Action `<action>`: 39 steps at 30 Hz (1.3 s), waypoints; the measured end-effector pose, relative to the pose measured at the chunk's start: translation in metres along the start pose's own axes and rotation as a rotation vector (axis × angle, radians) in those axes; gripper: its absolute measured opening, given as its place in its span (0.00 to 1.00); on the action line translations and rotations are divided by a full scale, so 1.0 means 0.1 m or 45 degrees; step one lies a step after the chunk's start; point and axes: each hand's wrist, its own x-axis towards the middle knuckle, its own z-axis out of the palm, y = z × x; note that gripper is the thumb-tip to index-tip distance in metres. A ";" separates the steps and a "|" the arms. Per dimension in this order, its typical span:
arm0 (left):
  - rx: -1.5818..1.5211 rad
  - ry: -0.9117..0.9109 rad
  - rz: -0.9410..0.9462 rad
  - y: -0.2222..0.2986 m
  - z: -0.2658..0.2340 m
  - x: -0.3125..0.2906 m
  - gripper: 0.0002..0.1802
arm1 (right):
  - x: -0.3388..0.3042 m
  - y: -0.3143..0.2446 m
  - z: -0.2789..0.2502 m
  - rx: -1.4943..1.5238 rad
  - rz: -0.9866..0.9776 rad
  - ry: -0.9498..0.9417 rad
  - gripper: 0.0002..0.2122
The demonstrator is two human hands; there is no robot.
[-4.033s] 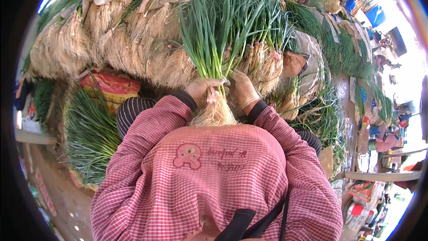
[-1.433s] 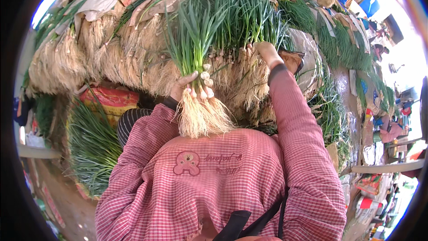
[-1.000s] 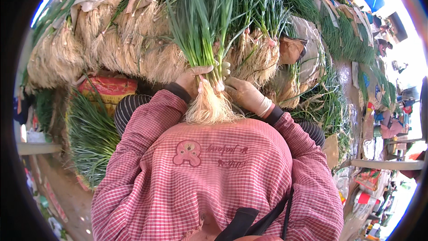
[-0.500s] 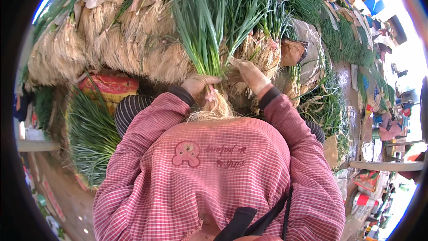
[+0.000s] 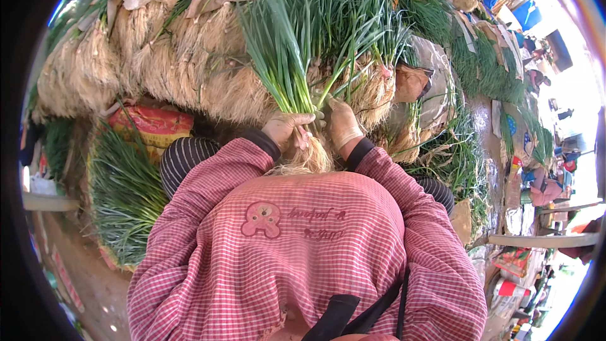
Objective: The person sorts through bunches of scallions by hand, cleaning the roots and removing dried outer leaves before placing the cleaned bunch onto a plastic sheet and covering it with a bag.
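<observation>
Leafy bunch (image 5: 291,79) near root-fringed heap (image 5: 189,69)

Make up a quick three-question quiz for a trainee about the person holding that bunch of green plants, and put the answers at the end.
1. Where do the fingers of the left hand grip the bunch of long green-leaved plants?
A) At the leaf tips
B) Low on the stems, above the pale stringy roots
C) Halfway up the leaves

2. True or false: the red-and-yellow printed sack lies to the left of that hand.

3. Fill in the blank: the red-and-white checked fabric sleeve on the left arm ends in a ____ cuff.

Key: 1 B; 2 true; 3 black
</observation>
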 end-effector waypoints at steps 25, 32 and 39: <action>-0.290 -0.405 0.541 0.50 0.09 -0.20 0.35 | 1.42 -1.55 -0.50 -3.028 -0.809 0.322 0.13; -0.422 -0.787 0.395 0.44 -0.22 -0.05 0.40 | 1.73 -1.59 -0.58 -1.890 -0.667 0.315 0.12; -0.319 -0.408 0.330 0.41 -0.07 -0.09 0.24 | -0.21 -0.78 0.10 -1.538 -0.558 -0.027 0.09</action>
